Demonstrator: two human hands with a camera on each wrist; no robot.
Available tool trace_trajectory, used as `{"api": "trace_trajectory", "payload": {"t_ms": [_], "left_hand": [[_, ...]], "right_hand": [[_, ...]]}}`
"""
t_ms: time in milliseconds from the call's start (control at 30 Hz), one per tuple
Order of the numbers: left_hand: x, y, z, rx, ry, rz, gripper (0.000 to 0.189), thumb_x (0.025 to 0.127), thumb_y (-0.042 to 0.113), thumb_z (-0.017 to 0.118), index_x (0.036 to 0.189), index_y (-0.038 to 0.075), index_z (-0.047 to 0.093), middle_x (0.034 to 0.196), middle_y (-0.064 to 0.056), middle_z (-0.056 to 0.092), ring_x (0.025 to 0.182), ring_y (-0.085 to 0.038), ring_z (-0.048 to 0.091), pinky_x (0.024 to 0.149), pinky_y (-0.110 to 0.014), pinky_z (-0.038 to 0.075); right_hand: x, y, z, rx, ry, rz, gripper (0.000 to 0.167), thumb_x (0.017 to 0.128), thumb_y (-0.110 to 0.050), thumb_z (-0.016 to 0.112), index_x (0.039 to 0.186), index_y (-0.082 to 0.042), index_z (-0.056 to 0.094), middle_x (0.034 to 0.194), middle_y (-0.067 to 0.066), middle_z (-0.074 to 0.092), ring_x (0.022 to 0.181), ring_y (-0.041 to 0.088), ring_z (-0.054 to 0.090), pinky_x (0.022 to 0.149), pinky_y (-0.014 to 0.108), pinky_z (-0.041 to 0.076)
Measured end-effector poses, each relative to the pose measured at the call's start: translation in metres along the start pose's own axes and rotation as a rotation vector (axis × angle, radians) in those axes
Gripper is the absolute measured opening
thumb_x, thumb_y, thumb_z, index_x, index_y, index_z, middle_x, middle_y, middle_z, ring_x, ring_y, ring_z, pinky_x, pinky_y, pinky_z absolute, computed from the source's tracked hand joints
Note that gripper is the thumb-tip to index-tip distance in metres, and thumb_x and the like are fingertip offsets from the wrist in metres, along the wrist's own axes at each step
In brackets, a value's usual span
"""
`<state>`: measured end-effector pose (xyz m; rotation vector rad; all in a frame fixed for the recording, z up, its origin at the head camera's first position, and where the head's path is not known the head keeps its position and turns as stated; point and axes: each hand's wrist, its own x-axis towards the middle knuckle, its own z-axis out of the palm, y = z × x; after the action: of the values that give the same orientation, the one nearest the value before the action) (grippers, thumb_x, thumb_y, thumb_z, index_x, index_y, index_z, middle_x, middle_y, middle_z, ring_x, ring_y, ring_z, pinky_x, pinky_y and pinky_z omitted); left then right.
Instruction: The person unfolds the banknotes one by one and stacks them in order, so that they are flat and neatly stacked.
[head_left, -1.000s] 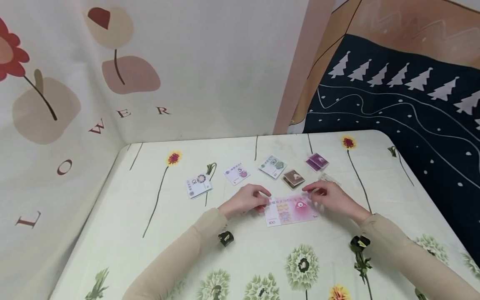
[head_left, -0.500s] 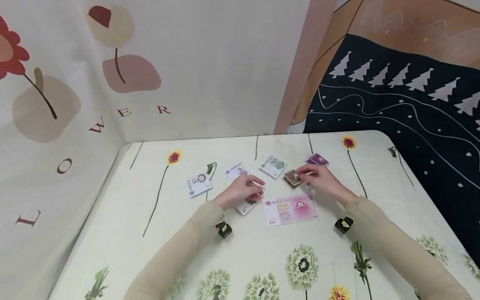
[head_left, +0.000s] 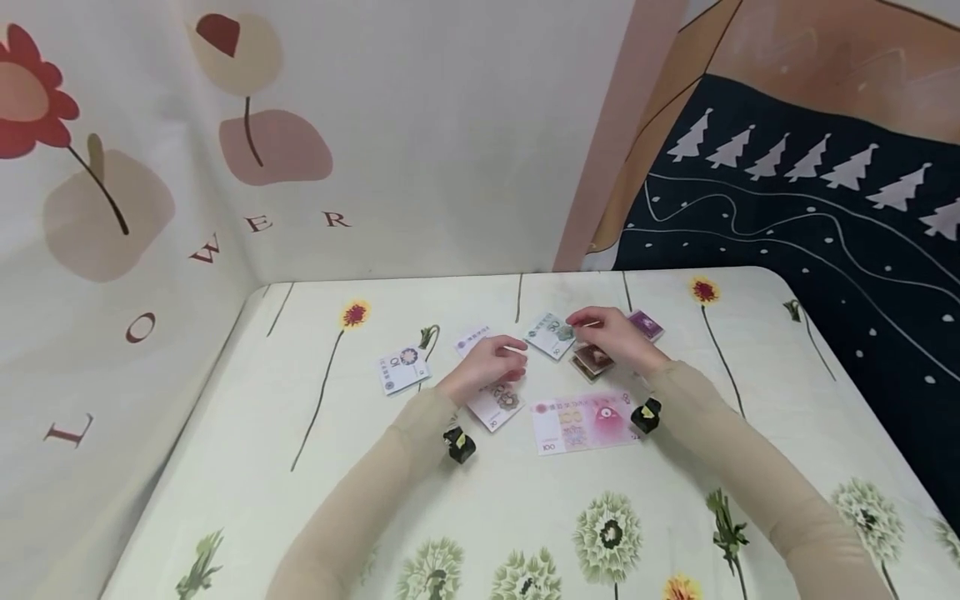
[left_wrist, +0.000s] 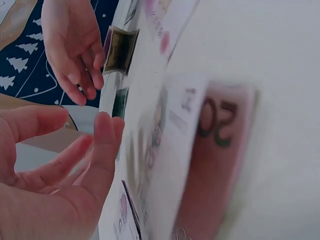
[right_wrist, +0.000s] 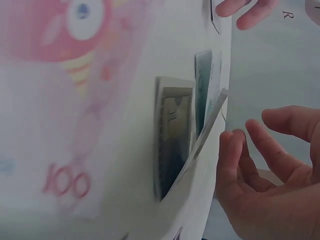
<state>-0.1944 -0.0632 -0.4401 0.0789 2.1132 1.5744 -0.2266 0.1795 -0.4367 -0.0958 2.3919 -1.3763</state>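
Observation:
My left hand [head_left: 487, 367] hovers with bent, apart fingers over a folded brownish-pink banknote [head_left: 495, 407]. That note stands half-open in the left wrist view. My right hand [head_left: 611, 335] is by the right side of a folded green banknote [head_left: 551, 333]; nothing shows between its fingers in the right wrist view. Below it sits a folded brown banknote [head_left: 593, 361], partly open. A pink 100 banknote [head_left: 585, 423] lies flat nearest me. Behind my right hand a folded purple banknote [head_left: 647, 325] is partly hidden.
Toward the left lie a folded 10 banknote [head_left: 403, 369] and a folded pale purple banknote [head_left: 471, 340], the latter partly behind my left hand. A flower-patterned cloth covers the table [head_left: 360, 500]. Hanging cloths [head_left: 435, 167] stand along its far edge.
Both hands have left the pink 100 note, which now lies flat. My right hand has moved up and left, past the brown note to the green one. My left hand has shifted slightly up and left.

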Motion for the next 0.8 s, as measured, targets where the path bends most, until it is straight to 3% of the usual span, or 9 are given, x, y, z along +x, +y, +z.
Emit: {"api": "trace_trajectory", "payload": {"t_ms": [167,367,633,800], "left_hand": [[0.003,0.004,0.002,0.001,0.007,-0.008,0.04,0.09,0.006,0.059,0.129,0.0,0.055,0.106,-0.015,0.066,0.092,-0.022,0.066,0.085,-0.027,0.052],[0.004,0.005,0.008,-0.01,0.029,-0.008,0.043,0.088,0.005,0.058,0.13,0.0,0.052,0.104,-0.015,0.066,0.092,-0.022,0.066,0.084,-0.027,0.053],[0.004,0.002,0.012,-0.03,0.062,-0.015,0.052,0.089,0.008,0.059,0.138,0.001,0.044,0.12,-0.02,0.06,0.1,-0.027,0.063,0.089,-0.031,0.051],[0.002,0.001,0.01,-0.04,0.088,-0.014,0.053,0.087,0.009,0.058,0.138,0.003,0.043,0.123,-0.02,0.058,0.104,-0.029,0.061,0.093,-0.036,0.048]], "right_hand": [[0.01,-0.002,0.005,0.027,0.002,0.021,0.034,0.099,-0.018,0.052,0.132,-0.007,0.056,0.134,0.014,0.051,0.107,0.028,0.049,0.083,0.036,0.047],[0.019,0.001,0.012,0.061,0.039,-0.009,0.036,0.097,-0.012,0.055,0.131,0.0,0.055,0.137,0.018,0.05,0.124,0.033,0.044,0.1,0.045,0.039],[0.021,0.002,0.023,0.057,0.056,-0.015,0.036,0.094,-0.006,0.057,0.129,0.001,0.056,0.134,0.019,0.052,0.115,0.03,0.049,0.091,0.035,0.041],[0.023,0.002,0.03,-0.051,0.048,-0.06,0.036,0.09,-0.004,0.061,0.126,0.002,0.06,0.125,0.02,0.057,0.106,0.029,0.049,0.088,0.036,0.043]]}}
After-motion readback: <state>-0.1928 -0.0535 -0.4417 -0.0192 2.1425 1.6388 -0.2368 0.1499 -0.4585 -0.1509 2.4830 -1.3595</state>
